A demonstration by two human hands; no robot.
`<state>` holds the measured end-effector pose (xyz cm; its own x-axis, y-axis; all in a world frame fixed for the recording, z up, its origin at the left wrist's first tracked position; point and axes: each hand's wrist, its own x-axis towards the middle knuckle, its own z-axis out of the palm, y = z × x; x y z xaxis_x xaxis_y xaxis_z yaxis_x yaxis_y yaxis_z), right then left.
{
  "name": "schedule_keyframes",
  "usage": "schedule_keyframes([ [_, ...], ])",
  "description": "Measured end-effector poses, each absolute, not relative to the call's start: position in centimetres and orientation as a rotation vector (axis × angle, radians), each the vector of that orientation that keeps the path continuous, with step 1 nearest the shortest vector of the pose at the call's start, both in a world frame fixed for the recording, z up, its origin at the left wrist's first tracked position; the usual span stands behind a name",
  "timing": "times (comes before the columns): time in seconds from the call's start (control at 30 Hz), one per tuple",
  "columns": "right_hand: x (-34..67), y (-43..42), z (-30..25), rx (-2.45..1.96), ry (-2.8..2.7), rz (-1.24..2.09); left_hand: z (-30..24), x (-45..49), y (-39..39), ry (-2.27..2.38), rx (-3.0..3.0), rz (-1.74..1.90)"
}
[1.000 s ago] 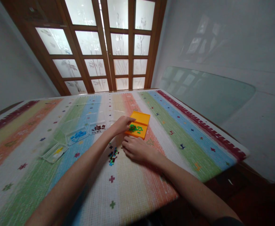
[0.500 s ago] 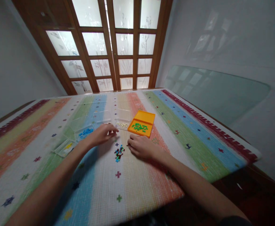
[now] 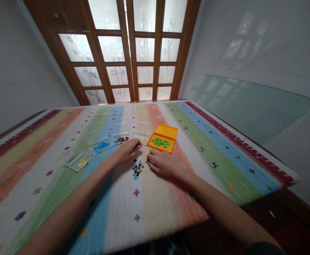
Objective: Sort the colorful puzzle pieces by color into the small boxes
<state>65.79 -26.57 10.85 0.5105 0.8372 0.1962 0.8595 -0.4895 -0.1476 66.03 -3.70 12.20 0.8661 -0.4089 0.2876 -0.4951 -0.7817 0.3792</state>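
Observation:
My left hand [image 3: 130,149] hovers just in front of the clear box of cream pieces [image 3: 143,139], its fingers pinched together; anything between them is too small to make out. To the right, my right hand [image 3: 160,162] rests on the cloth with curled fingers, below the orange case [image 3: 168,132] of green pieces [image 3: 160,142]. A tiny dark speck shows by its fingertips, but I cannot tell what it is. Between and below the hands lies a loose pile of small mixed pieces [image 3: 137,170], brown, blue and green.
Left of the cream pieces stand clear boxes with brown pieces [image 3: 121,140], blue pieces [image 3: 101,147] and yellow pieces [image 3: 82,160]. All are on a striped tablecloth [image 3: 123,212]. A glass-paned wooden door [image 3: 132,63] is beyond the table.
My left hand has moved right and slightly away from me, its fingers drawing together, uncovering the brown pieces. My right hand stays nearly in place. The whole view has shifted a little.

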Motion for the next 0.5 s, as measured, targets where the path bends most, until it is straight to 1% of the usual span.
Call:
schedule_keyframes([
  [0.27, 65.9, -26.5, 10.5, -2.498, -1.476, -0.167, 12.3, 70.5, -7.9, -0.669, 2.651, 0.239],
  [0.5, 65.9, -26.5, 10.3, -2.493, -1.455, -0.184, 12.0, 72.1, -8.7, -0.705, 2.603, 0.224],
])
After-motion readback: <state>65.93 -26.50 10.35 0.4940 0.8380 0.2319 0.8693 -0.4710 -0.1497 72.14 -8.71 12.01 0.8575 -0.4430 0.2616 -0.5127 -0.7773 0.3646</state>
